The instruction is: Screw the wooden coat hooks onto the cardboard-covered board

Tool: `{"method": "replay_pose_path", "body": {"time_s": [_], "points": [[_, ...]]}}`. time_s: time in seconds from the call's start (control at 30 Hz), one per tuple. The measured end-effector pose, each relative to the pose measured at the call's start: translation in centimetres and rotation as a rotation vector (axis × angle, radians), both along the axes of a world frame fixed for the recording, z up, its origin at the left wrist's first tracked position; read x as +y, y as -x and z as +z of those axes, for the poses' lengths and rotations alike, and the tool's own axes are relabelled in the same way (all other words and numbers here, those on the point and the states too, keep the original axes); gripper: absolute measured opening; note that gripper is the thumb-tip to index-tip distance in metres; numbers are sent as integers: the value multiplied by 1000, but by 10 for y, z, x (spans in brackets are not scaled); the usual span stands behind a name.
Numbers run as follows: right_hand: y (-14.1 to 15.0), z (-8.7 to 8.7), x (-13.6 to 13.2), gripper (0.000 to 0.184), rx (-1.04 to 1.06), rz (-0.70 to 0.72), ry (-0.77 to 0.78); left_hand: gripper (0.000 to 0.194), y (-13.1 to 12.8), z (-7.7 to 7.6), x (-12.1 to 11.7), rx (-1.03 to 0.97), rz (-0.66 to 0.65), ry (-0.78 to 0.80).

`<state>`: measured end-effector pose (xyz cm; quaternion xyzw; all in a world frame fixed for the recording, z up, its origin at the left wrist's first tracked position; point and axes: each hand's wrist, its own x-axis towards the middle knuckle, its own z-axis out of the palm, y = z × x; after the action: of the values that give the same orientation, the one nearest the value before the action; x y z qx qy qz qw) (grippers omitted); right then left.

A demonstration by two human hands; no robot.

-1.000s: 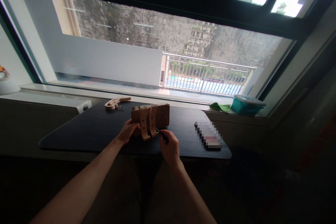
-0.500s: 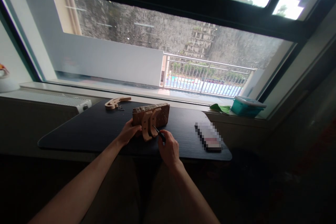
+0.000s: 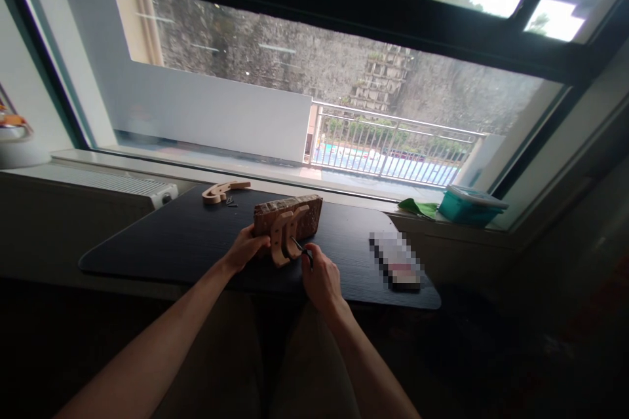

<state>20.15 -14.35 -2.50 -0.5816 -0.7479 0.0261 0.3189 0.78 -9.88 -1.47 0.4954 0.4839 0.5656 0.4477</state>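
Observation:
A brown wooden block point(image 3: 311, 217) with a rough top edge stands tilted on the dark table. Two pale curved wooden hooks point(image 3: 278, 241) sit side by side on its front face, with small dark holes in them. My left hand point(image 3: 246, 249) grips the block's left side, thumb in front and the other fingers hidden behind. In my right hand point(image 3: 322, 278) is a screwdriver point(image 3: 306, 253) with a dark handle, its shaft pointing at the right-hand hook. Whether the tip sits in a screw is too small to tell.
On the dark table point(image 3: 167, 242) lie another curved wooden hook point(image 3: 216, 194) and several screws point(image 3: 230, 202), far left. A blurred-out flat object point(image 3: 397, 263) lies at right. A green cloth point(image 3: 417, 207) and a lidded teal box point(image 3: 466, 208) are on the windowsill. A radiator point(image 3: 122, 184) stands left.
The whole view has shifted slightly, so everything appears a little further right. Both hands keep their hold on the block and screwdriver; the right hand has turned slightly around the handle.

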Motion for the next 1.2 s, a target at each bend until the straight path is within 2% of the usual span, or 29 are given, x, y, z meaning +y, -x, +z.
{"method": "replay_pose_path", "body": {"time_s": [0.23,0.6,0.73,0.9,1.03,1.13,1.2], "points": [[0,7,-2,27,-161,9,-122,18,-1,0,-1,-10,-11,-3],[-1,8,-3,24,-13,-17,-97,14,4,-9,5,19,-7,-21],[4,7,-2,21,-84,-44,-101,15,3,-8,5,10,-25,-17],[9,4,0,23,-179,5,-122,16,1,-6,4,-1,-38,-7],[9,0,6,19,80,25,-80,17,2,-5,4,-7,-54,-9],[7,-1,12,16,365,23,24,16,2,-4,3,-6,-62,-10],[7,0,14,15,482,19,100,15,2,-4,3,-3,-58,-12]]}}
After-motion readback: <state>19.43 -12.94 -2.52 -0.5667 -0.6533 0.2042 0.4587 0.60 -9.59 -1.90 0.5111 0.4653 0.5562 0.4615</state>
